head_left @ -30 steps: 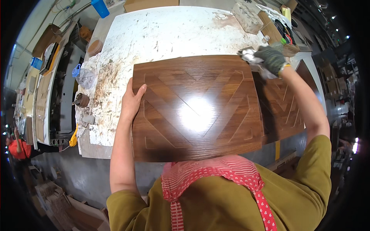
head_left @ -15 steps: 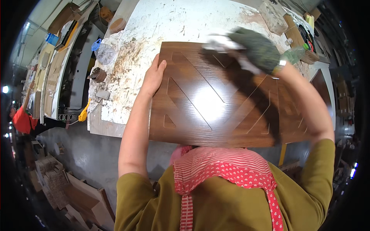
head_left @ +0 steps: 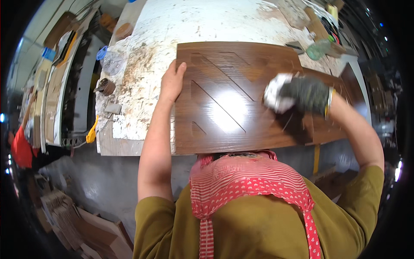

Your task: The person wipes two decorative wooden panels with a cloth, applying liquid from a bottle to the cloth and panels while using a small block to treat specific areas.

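Observation:
A dark brown wooden panel (head_left: pixel 241 142) with cut diagonal grooves lies on the worktable in front of me, shining in its middle. My left hand (head_left: pixel 173 82) is bare and grips the panel's left edge near the far corner, thumb on top; its other fingers are mostly hidden. In a dark work glove, my right hand (head_left: pixel 307 93) is closed around a crumpled white cloth (head_left: pixel 279 93), which rests against the right part of the panel. Beyond that hand, at the right, another brown panel (head_left: pixel 330 129) shows partly.
The stained white worktable (head_left: pixel 181 21) holds a clear plastic bottle (head_left: pixel 113 63), a small brown-stained cup (head_left: pixel 106 86) and a grey block (head_left: pixel 113 108) at left. A green bottle (head_left: pixel 318 50) lies back right. At far left, a person in red (head_left: pixel 21 149) stands beside another bench.
My right hand has moved the cloth from the panel's far edge toward me and to the right. The panel sits slightly farther right at its near left corner; my left hand keeps its grip.

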Demonstrator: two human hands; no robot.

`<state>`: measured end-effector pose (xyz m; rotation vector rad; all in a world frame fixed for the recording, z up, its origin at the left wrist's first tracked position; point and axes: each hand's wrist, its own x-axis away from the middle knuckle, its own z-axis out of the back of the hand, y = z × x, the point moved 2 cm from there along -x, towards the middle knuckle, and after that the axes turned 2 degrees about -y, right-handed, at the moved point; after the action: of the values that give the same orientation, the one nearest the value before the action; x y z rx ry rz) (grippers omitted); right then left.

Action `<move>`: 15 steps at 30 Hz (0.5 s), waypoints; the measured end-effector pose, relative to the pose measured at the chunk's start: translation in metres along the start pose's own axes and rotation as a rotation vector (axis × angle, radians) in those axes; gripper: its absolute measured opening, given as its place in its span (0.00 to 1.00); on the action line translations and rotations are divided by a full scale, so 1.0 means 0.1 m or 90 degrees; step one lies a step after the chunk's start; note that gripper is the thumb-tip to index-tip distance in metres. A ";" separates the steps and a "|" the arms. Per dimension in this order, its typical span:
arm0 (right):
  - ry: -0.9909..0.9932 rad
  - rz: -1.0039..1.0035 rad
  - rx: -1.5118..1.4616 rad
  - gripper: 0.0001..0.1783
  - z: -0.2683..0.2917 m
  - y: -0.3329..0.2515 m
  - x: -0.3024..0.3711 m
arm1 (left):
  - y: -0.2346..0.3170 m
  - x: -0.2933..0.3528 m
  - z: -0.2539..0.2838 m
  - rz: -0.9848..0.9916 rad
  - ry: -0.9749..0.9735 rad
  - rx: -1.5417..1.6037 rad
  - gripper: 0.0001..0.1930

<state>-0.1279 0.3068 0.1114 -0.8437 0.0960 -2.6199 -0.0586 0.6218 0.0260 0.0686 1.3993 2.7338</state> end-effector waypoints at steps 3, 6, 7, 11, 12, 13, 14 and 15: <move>0.295 -0.081 -0.085 0.16 0.27 0.15 0.54 | -0.06 -0.03 -0.01 -0.017 -0.008 0.011 0.30; 0.432 0.016 0.010 0.15 -0.35 -0.29 0.38 | -0.06 -0.05 -0.06 -0.031 -0.012 0.012 0.29; 0.483 0.081 0.179 0.14 -0.58 -0.41 0.30 | -0.07 -0.06 -0.06 -0.034 -0.018 0.018 0.29; 0.407 0.016 0.151 0.11 0.10 0.12 0.50 | 0.00 0.00 0.03 0.015 -0.073 0.105 0.28; 0.435 -0.138 -0.193 0.11 0.14 0.33 0.51 | -0.03 -0.04 0.00 0.010 -0.068 0.103 0.28; 0.433 -0.280 -0.540 0.11 0.12 0.55 0.49 | -0.11 -0.07 -0.04 -0.011 -0.029 0.066 0.28; 0.462 -0.239 -0.232 0.11 -0.11 0.93 0.46 | -0.07 -0.10 -0.11 -0.041 0.001 0.035 0.28; 0.468 -0.103 0.103 0.14 -0.25 0.90 0.24 | 0.03 -0.08 -0.16 -0.044 0.001 0.034 0.28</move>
<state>-0.1295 0.2139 0.0879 0.2009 0.0111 -2.9011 -0.0518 0.6064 0.0190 0.0209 1.4469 2.6419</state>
